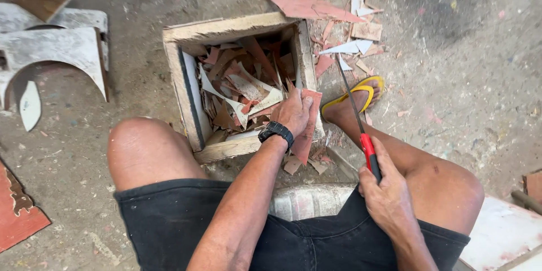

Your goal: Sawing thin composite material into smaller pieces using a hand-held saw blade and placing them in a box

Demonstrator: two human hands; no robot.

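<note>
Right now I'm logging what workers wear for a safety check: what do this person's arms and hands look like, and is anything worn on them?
Both arms are bare, with no sleeves and no gloves. The left hand has a black wristwatch with a dark band strapped at the wrist. The right hand wears nothing: no watch, band or ring shows. No markings show on either arm.

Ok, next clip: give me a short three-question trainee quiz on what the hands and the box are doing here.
1. True or false: the left hand presses a reddish flat piece against the wooden box.
2. What does the right hand grip? A) hammer B) red-handled blade tool C) brush
3. Fill in: the box is filled with ____.

Key: 1 true. 2 B. 3 scraps, reddish and pale offcuts.
</note>
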